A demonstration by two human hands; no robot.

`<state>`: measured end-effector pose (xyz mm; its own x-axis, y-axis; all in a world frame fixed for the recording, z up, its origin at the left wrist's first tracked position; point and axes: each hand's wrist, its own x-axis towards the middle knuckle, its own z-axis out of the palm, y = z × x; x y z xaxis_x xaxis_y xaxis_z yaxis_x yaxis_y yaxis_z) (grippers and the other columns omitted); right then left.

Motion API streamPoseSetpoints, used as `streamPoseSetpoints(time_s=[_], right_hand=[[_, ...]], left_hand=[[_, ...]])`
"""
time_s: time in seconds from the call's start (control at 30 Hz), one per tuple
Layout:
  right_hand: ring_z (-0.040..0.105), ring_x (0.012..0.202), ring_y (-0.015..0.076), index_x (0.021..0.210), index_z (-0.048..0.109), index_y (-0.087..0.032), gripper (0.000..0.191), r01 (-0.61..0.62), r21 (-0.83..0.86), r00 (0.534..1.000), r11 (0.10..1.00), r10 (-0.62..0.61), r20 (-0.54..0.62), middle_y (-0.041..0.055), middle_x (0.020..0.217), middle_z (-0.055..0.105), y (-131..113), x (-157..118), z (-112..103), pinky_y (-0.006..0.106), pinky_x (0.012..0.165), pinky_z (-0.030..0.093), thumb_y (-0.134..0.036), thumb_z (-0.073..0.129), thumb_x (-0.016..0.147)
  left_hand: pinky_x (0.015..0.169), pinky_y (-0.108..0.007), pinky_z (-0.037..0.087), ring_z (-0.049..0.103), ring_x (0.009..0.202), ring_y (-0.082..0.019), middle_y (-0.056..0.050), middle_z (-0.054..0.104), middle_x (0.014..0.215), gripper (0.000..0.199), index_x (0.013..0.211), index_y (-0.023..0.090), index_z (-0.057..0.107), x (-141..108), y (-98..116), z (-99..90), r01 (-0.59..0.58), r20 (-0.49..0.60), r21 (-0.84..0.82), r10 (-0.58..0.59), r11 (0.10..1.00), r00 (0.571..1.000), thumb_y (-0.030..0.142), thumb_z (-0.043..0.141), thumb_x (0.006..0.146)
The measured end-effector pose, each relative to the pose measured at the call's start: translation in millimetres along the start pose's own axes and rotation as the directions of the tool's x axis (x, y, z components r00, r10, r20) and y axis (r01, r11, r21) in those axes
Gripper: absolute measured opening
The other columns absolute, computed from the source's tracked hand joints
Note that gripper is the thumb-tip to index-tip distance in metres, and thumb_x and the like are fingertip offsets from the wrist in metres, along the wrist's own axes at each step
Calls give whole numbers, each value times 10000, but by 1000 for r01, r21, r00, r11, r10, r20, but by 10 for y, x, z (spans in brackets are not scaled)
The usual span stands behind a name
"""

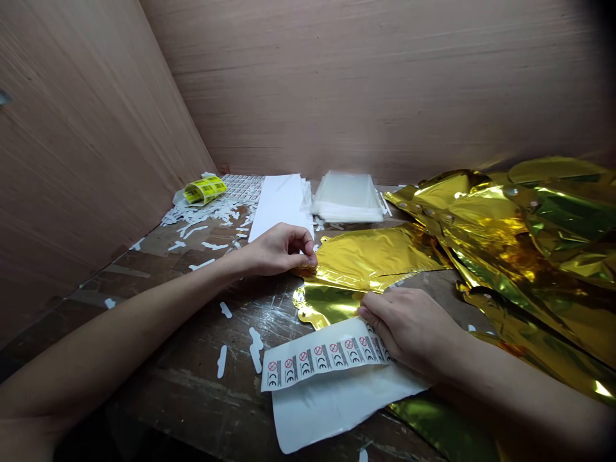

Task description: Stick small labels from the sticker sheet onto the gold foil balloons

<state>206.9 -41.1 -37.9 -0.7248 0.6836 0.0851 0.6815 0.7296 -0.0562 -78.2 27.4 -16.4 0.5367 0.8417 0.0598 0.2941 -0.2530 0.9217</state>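
Observation:
My left hand (289, 249) is pinched at the left edge of a flat gold foil piece (370, 256); whatever lies between its fingertips is too small to make out. My right hand (404, 327) is closed on a white sticker sheet (317, 359) printed with a row of CE marks and red symbols. The sheet is folded, with its plain white part hanging below the printed strip. Its upper edge lies close to the lower part of the gold foil.
More crumpled gold foil (520, 224) covers the right side. Behind stand white cards (276, 202), a stack of clear bags (347, 197) and a yellow label roll (205, 190). White paper scraps (255, 350) lie on the brown table (173, 372). Wooden walls (366, 83) enclose the back and left.

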Motion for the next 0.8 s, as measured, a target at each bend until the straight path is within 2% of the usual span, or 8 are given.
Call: streamPoseSetpoints(time_s=[0.27,0.5,0.8], right_hand=[[501,611,172,827,586,-198,350,4,13,1000,1000,-4,-14,31,679,638,0,-10,0,334,625,170,-306,335,1045],[520,629,180,856,597,-205,363,-3,4,1000,1000,3,-4,33,697,650,-1,-8,-1,334,629,163,-311,310,1051],[521,612,179,831,592,-204,368,-5,-6,1000,1000,5,-5,34,673,637,-11,-5,-26,335,623,165,-313,313,1047]], left_hand=[[708,-234,578,727,752,-129,-47,736,800,204,822,131,582,-1,22,-48,-38,3,-63,38,997,999,181,777,788],[697,-234,580,752,784,-162,-64,750,802,236,839,128,592,-8,-18,-23,32,29,-62,-30,998,999,204,805,772],[675,-234,578,751,769,-164,-64,749,799,225,847,131,598,3,-50,-23,33,6,-23,-33,999,999,203,796,769]])
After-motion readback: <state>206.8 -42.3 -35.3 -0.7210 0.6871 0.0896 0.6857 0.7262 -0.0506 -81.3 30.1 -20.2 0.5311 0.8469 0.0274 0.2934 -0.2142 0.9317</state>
